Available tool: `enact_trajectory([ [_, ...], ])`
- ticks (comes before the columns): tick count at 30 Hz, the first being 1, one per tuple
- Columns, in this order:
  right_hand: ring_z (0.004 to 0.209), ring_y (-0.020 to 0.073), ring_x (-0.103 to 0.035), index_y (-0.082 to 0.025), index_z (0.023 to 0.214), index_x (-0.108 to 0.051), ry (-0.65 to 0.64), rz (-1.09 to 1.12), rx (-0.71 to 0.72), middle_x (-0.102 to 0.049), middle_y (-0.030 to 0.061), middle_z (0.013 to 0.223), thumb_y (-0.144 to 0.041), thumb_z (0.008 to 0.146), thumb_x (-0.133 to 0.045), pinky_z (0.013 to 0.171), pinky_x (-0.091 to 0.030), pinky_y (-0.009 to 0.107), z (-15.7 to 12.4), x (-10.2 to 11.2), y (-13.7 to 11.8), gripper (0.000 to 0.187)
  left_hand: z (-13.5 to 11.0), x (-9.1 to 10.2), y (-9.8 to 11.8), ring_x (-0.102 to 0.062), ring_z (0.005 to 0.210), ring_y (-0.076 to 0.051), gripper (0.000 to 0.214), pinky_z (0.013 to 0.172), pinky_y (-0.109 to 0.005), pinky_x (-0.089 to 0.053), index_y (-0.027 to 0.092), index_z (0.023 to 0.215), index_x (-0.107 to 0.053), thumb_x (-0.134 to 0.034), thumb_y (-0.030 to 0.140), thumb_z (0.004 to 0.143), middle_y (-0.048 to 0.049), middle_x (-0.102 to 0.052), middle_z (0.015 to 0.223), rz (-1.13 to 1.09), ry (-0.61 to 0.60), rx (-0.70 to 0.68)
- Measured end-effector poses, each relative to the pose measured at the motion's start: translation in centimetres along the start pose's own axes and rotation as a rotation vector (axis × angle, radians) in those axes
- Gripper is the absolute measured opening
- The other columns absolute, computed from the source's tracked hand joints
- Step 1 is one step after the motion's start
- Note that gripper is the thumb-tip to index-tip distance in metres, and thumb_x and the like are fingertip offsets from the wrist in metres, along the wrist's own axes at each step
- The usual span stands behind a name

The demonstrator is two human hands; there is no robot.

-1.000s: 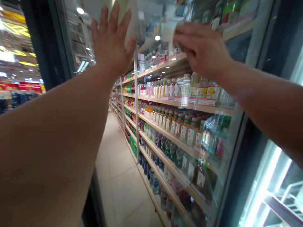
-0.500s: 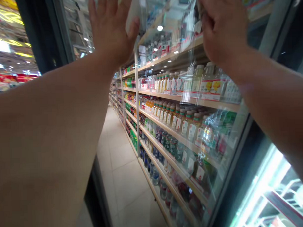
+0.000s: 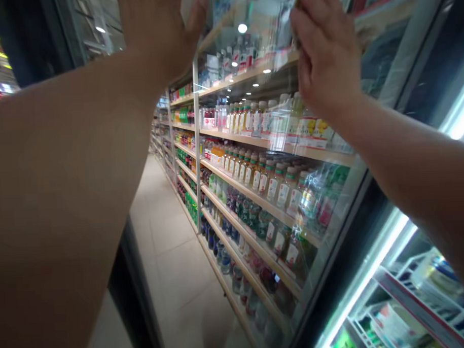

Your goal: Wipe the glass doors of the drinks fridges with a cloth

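My left hand (image 3: pixel 158 29) is raised at the top against a glass door (image 3: pixel 245 110). Its thumb stands apart from the palm; the other fingertips are cut off by the upper edge. A pale patch shows between thumb and palm, but I cannot tell what it is. To the right, my right hand (image 3: pixel 329 54) is also up at the glass, its fingers bent and close together. A greyish shape lies at its fingertips; whether it is a held thing or a reflection is unclear.
Through the glass, shelves (image 3: pixel 249 140) of bottled drinks (image 3: pixel 283 185) line an aisle with a tiled floor (image 3: pixel 174 277). A dark door frame (image 3: pixel 330 272) slants past. At lower right is a lit cooler (image 3: pixel 404 310) with wire racks and packaged goods.
My left hand has risen in view, its fingers passing out at the top. My right hand appears slightly farther left and lower. More of the lit cooler shows at lower right.
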State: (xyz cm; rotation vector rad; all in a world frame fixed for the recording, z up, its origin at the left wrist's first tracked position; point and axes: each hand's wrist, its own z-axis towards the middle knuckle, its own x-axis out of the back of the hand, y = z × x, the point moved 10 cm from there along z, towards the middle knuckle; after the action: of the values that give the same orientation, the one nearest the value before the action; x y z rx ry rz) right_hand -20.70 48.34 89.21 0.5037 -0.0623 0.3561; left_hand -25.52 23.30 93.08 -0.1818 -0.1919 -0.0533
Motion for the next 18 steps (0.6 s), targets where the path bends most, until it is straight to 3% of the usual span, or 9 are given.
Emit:
enact_trajectory([
  [3, 0.157, 0.0244, -0.029, -0.016, 0.150, -0.053, -0.044, 0.040, 0.112, -0.040, -0.0002, 0.162, -0.038, 0.107, -0.026, 0.131, -0.027, 0.044, -1.0, -1.6, -3.2, 0.055, 0.2, -0.9, 0.0, -0.004, 0.161, -0.029, 0.071, 0.093, -0.010, 0.036, 0.034, 0.166, -0.004, -0.006, 0.065, 0.103, 0.0070, -0.007, 0.171, -0.068, 0.048, -0.067],
  [5, 0.157, 0.0217, -0.033, -0.020, 0.151, -0.053, -0.076, 0.066, 0.208, -0.043, 0.0000, 0.161, -0.035, 0.107, -0.033, 0.132, -0.031, 0.049, -2.0, -2.8, -5.8, 0.050, 0.0, -0.9, -0.2, 0.001, 0.161, -0.027, 0.067, 0.100, -0.013, 0.036, 0.036, 0.166, -0.002, -0.007, 0.058, 0.103, 0.0085, -0.001, 0.172, -0.080, 0.090, -0.051],
  [6, 0.157, 0.0213, -0.033, -0.021, 0.151, -0.052, -0.088, 0.071, 0.262, -0.043, 0.0000, 0.161, -0.033, 0.107, -0.034, 0.131, -0.034, 0.050, -2.7, -3.3, -7.1, 0.050, -0.1, -0.9, -0.2, 0.003, 0.161, -0.026, 0.066, 0.108, -0.018, 0.034, 0.036, 0.167, -0.003, -0.010, 0.055, 0.104, 0.0085, 0.000, 0.173, -0.097, 0.097, -0.040],
  [8, 0.157, 0.0197, -0.032, -0.021, 0.152, -0.052, -0.089, 0.067, 0.347, -0.044, -0.0001, 0.160, -0.028, 0.106, -0.034, 0.130, -0.037, 0.049, -4.2, -4.1, -9.2, 0.049, -0.6, -0.9, -0.1, 0.005, 0.161, -0.028, 0.067, 0.124, -0.040, 0.022, 0.030, 0.168, -0.011, -0.019, 0.049, 0.104, 0.0044, 0.000, 0.175, -0.156, 0.071, -0.020],
  [10, 0.159, 0.0167, -0.029, -0.024, 0.152, -0.052, -0.081, 0.043, 0.375, -0.045, -0.0018, 0.161, -0.024, 0.106, -0.035, 0.131, -0.037, 0.046, -5.6, -4.9, -10.6, 0.049, -1.3, -0.5, 0.4, 0.001, 0.162, -0.033, 0.067, 0.128, -0.058, 0.004, 0.024, 0.168, -0.019, -0.032, 0.044, 0.105, -0.0018, -0.004, 0.176, -0.223, 0.057, -0.040],
  [13, 0.159, 0.0151, -0.027, -0.030, 0.158, -0.043, -0.029, 0.004, 0.328, -0.044, -0.0041, 0.161, -0.019, 0.105, -0.037, 0.132, -0.036, 0.044, -6.8, -5.2, -11.5, 0.054, -2.1, 0.6, 1.0, -0.005, 0.161, -0.037, 0.066, 0.127, -0.066, -0.001, 0.021, 0.166, -0.028, -0.044, 0.040, 0.104, -0.0050, -0.012, 0.176, -0.314, 0.103, -0.098],
  [18, 0.158, 0.0189, -0.030, -0.037, 0.168, -0.013, 0.093, 0.024, 0.054, -0.026, -0.0013, 0.170, -0.019, 0.107, -0.030, 0.131, -0.038, 0.047, -6.0, -4.8, -12.3, 0.065, -2.1, 0.2, 1.4, -0.008, 0.161, -0.035, 0.059, 0.131, -0.063, -0.002, 0.030, 0.164, -0.036, -0.038, 0.041, 0.106, 0.0060, -0.023, 0.173, -0.397, 0.055, -0.154],
])
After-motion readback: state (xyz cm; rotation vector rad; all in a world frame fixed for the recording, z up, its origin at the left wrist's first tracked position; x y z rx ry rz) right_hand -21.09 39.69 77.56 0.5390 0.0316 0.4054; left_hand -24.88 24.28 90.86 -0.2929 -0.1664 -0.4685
